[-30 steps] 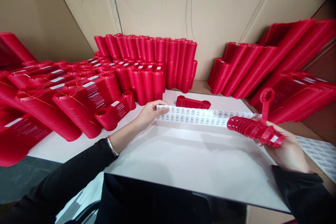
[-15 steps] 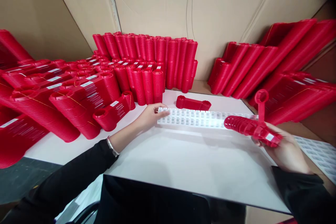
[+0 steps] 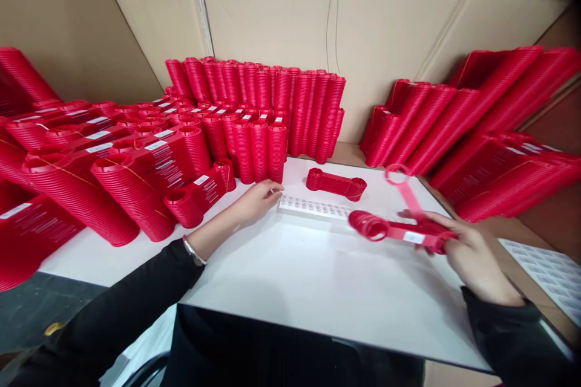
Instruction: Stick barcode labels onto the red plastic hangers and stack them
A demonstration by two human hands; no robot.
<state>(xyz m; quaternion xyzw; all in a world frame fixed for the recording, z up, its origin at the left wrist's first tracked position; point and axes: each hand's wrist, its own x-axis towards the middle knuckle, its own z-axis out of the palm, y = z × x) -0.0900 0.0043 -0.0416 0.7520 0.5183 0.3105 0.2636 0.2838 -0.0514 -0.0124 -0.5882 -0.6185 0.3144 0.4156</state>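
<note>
My left hand [image 3: 259, 201] has its fingers pinched at the left end of a white strip of printed labels [image 3: 313, 205], which lies low over the white table. My right hand [image 3: 472, 251] is closed around one end of a short stack of red plastic pieces with ring-shaped ends [image 3: 394, 231]. A white label shows on the stack's upper face. One red piece [image 3: 408, 193] sticks up at an angle from the stack, blurred by motion. The stack covers the strip's right part. Behind the strip, a small banded stack of red pieces [image 3: 336, 185] rests on the table.
Tall banded stacks of red pieces [image 3: 245, 151] crowd the left and back, many with white labels. More red stacks [image 3: 422, 127] lean at the right. A label sheet [image 3: 540, 272] lies on cardboard at the right edge. Cardboard walls [image 3: 272, 18] enclose the table [image 3: 318, 290].
My right hand has moved left and turned the red stack, with the protruding piece swinging left. The label strip has tipped down flatter. My left hand has hardly moved.
</note>
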